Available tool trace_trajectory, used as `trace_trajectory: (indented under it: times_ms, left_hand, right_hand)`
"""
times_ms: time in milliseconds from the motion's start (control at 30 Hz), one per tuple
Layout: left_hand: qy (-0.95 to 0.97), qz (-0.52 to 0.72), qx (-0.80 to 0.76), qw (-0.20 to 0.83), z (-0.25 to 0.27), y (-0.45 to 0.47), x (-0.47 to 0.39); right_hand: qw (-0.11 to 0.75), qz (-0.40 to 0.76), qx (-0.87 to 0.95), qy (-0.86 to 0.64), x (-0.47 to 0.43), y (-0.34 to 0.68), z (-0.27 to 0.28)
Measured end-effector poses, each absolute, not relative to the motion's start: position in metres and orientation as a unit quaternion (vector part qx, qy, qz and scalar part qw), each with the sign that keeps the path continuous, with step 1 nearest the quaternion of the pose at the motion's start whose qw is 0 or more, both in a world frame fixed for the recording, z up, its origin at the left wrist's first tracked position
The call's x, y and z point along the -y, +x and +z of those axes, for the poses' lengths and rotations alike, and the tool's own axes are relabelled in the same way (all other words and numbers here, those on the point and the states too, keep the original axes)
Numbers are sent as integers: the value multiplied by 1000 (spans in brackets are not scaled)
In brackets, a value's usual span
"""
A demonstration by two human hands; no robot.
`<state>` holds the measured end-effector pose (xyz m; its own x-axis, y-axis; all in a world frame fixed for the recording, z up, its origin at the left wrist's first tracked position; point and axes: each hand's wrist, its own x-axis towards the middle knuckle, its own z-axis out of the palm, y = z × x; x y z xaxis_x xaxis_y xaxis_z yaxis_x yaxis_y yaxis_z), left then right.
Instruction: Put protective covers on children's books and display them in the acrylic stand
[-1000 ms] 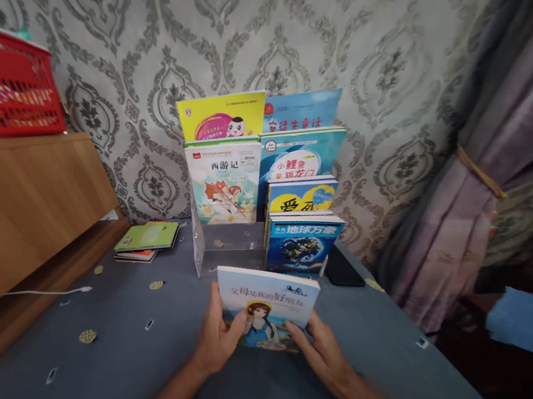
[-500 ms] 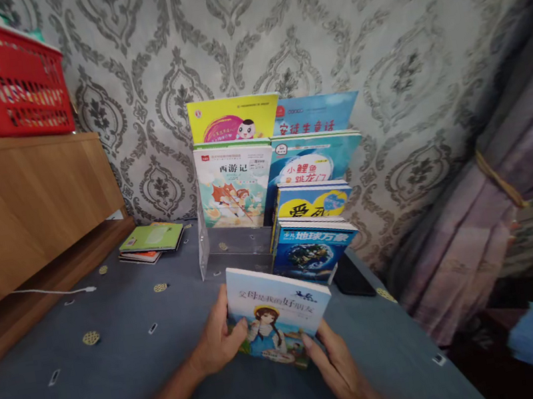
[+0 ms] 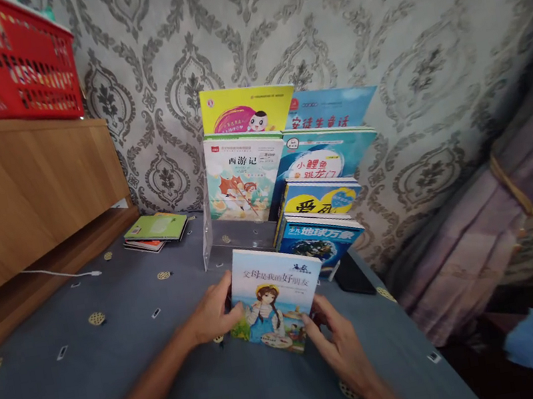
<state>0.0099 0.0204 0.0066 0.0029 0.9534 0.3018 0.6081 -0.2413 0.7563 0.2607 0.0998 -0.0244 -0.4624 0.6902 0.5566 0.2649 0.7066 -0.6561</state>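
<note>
Between my two hands is a light-blue picture book (image 3: 275, 302) with a girl in a yellow hat on its cover, its face tilted up toward me. My left hand (image 3: 216, 312) grips its left edge, thumb on the cover. My right hand (image 3: 336, 337) holds the lower right edge the same way. Just behind it stands a clear acrylic book rack (image 3: 207, 239). The rack bears a white book (image 3: 246, 182), a yellow book (image 3: 249, 109), a teal book (image 3: 328, 156), a light-blue book (image 3: 333, 108), a yellow-and-blue book (image 3: 322, 199) and a dark-blue globe book (image 3: 321, 241).
Left of the rack lies a small pile of books (image 3: 157, 228). A wooden cabinet (image 3: 32, 189) carries a red basket (image 3: 30, 68), and a white cable (image 3: 63, 273) runs out below. A dark phone-like slab (image 3: 354, 276) lies right of the rack. A curtain (image 3: 477, 254) hangs at the right.
The held book has tipped more upright, showing more of its cover, and sits slightly closer to the rack. Both hands keep hold of it. The view has shifted a little.
</note>
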Motion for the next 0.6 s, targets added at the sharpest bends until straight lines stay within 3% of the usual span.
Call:
trace_trajectory:
  times_ms: [600]
  left_hand:
    - [655,369,-654,77,7,-1,-21]
  right_hand:
    - [440,185,840,-259,-106,247,-23]
